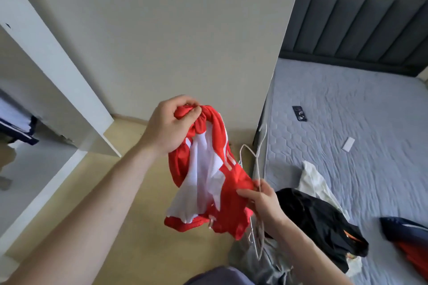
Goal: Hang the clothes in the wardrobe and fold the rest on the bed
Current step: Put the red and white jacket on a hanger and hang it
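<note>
A red and white sports shirt point(208, 176) hangs bunched in the air between my hands, over the floor beside the bed. My left hand point(169, 122) grips its gathered upper end. My right hand point(261, 201) pinches its lower red edge and also holds thin white wire hangers point(254, 159), whose hooks stick up beside the mattress. The open wardrobe point(46, 90) stands at the left with a dark and white garment point(16, 122) inside. The bed point(347, 122) with its grey quilted mattress lies at the right.
On the bed lie a black garment point(319, 217), a cream cloth point(312, 178), a navy and red garment point(407, 238), a dark phone point(299, 113) and a white card point(348, 144). A grey cloth point(261, 261) hangs near my legs. A white wardrobe door point(173, 30) stands ahead.
</note>
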The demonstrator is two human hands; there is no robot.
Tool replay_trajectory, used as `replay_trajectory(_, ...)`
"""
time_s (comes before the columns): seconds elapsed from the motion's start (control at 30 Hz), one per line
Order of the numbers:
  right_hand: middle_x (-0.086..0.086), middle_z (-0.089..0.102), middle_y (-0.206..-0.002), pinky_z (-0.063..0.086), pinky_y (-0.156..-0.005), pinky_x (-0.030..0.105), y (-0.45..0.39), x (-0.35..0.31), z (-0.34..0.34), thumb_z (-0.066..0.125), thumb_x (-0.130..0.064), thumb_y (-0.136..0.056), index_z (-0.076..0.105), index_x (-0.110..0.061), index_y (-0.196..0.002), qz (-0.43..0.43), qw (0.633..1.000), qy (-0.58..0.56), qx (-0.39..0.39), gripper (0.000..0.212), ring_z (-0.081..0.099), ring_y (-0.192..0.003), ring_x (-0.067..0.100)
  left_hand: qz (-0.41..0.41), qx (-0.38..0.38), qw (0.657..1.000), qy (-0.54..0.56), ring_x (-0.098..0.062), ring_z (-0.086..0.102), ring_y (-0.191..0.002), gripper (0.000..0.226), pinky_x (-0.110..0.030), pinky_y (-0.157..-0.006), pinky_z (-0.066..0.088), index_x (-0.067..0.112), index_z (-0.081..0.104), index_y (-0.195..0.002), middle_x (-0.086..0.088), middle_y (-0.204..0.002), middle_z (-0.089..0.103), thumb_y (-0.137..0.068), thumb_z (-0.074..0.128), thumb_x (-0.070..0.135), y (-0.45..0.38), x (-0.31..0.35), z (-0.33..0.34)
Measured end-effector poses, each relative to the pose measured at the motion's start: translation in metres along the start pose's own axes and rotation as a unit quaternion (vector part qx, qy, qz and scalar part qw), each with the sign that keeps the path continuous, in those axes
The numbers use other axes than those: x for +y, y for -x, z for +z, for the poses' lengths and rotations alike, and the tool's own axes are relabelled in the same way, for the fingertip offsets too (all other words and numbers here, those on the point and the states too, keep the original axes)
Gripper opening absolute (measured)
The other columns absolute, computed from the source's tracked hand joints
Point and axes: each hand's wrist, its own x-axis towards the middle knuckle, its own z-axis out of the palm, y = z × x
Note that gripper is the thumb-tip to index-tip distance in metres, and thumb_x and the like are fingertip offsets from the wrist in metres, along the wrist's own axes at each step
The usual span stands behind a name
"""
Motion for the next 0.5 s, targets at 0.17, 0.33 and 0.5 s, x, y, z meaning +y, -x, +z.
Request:
replay_trajectory(0.17,0.016,0.066,-0.081,0.06,-0.062,0.037,0.013,-0.068,0.005,0.068,0.016,-0.08,0.055,-0.006,-0.098,-0.094,0.996,0.0,0.003,0.032,0.067,-0.068,0.027,-0.079,-0.007,0.976,-0.201,-0.021,0.071,-0.094,0.005,-0.035,-0.083,0.054,0.026,0.072,-0.097,0.009,-0.093,0.075,-0.094,0.068,0.025,0.013,-0.068,-0.012)
replay_trajectory(0.33,0.005,0.059,-0.072,0.05,-0.045,0.025,0.023,-0.106,0.026,0.07,0.012,-0.084,0.043,-0.021,-0.079,-0.149,0.987,-0.045,-0.029,0.043,0.06,-0.054,0.018,-0.185,-0.107,0.938,-0.273,-0.023,0.061,-0.118,0.041,-0.036,-0.097,0.048,0.027,0.058,-0.132,0.001,-0.126,0.062,-0.092,0.066,0.028,0.051,-0.1,0.003)
replay_trajectory(0.5,0.008,0.067,-0.092,0.053,-0.05,0.022,0.026,-0.113,0.053,0.068,0.011,-0.09,0.039,-0.02,-0.08,-0.148,0.98,-0.13,-0.011,0.044,0.062,-0.051,0.012,-0.139,-0.291,0.939,-0.119,0.004,0.059,-0.113,0.063,-0.018,-0.092,0.05,0.045,0.053,-0.121,0.025,-0.121,0.057,-0.066,0.08,0.058,0.112,-0.052,0.039)
